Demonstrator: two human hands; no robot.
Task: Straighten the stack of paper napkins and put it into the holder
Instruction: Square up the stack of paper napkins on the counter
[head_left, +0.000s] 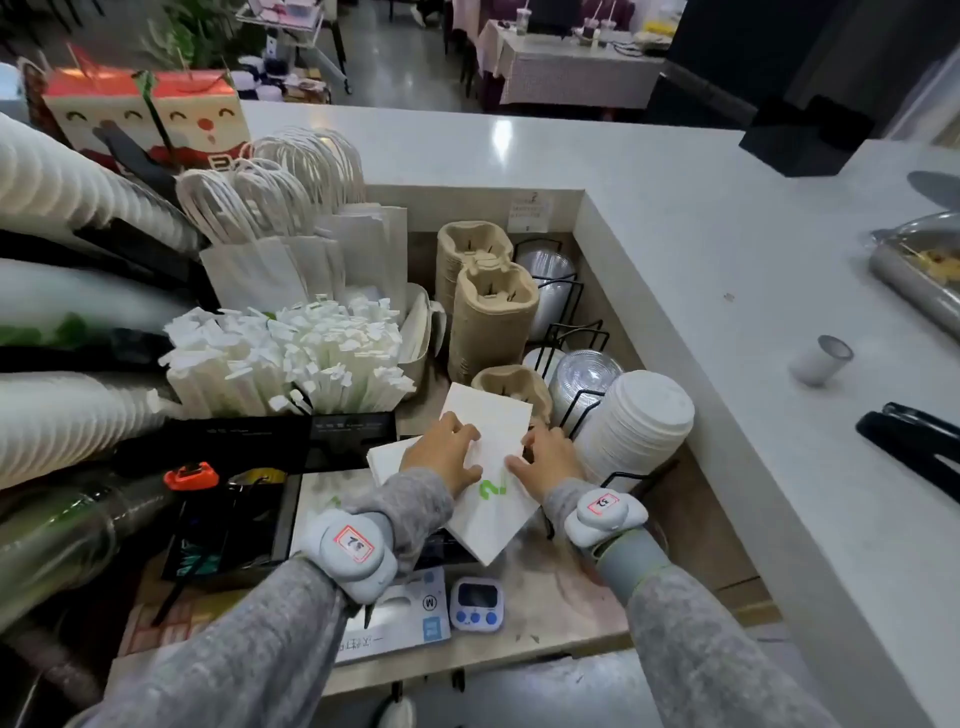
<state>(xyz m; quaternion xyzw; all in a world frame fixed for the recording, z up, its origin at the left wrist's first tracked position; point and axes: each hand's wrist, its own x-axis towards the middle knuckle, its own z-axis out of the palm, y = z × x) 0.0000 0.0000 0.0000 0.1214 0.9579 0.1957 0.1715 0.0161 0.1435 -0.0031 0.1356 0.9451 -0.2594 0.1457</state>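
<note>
Napkins (488, 506): white stack with a green logo, askew, lower sheets fanned out leftward, on the low shelf (561, 608) beside the lids (636, 426). Left hand (444, 453) curls over the top and grips it; right hand (546, 460) pinches the right edge, thumb on top.

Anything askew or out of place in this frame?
Yes. The napkin stack held by the left hand and right hand is fanned, with lower sheets jutting out leftward. On the counter at right, a small white cup appears tipped over.
</note>
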